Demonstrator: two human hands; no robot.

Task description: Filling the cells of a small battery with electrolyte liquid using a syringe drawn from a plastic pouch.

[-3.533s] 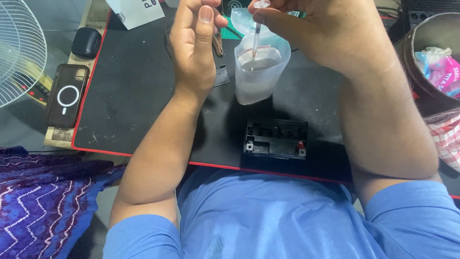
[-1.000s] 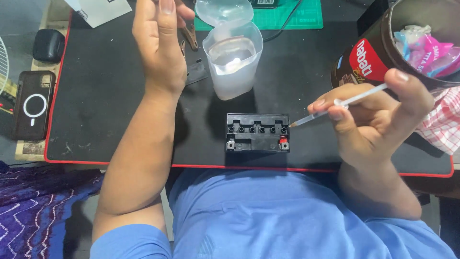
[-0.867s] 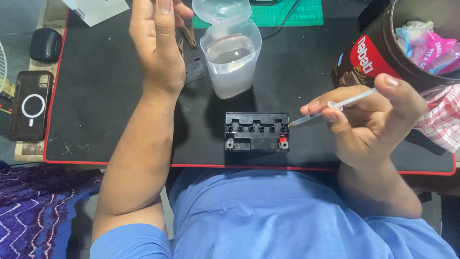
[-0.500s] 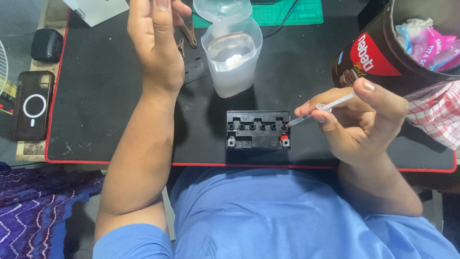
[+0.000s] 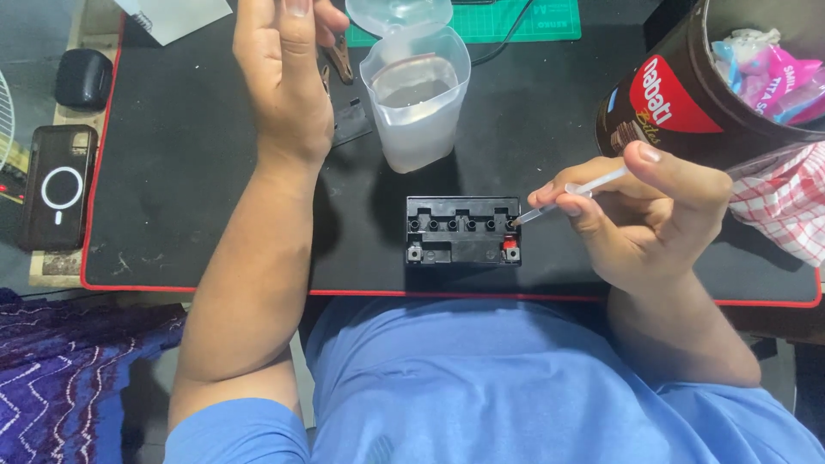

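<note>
A small black battery [image 5: 463,230] with a row of open filler holes sits on the black mat [image 5: 172,198] near its front edge. My right hand [image 5: 644,215] grips a clear plastic dropper [image 5: 571,195], whose tip touches the rightmost filler hole. My left hand [image 5: 284,77] is raised above the mat to the left of a translucent plastic cup [image 5: 418,107] of clear liquid, fingers loosely together, holding nothing that I can see.
A dark round tin [image 5: 687,94] holding wrappers stands at the right, with a red checked cloth [image 5: 786,210] beside it. A phone [image 5: 57,185] and a black case [image 5: 83,77] lie off the mat's left edge. A green cutting mat [image 5: 516,21] lies behind the cup.
My right hand brought the dropper from the cup down and left to the battery, lowering its tip to the rightmost hole. My left hand stayed raised beside the cup.
</note>
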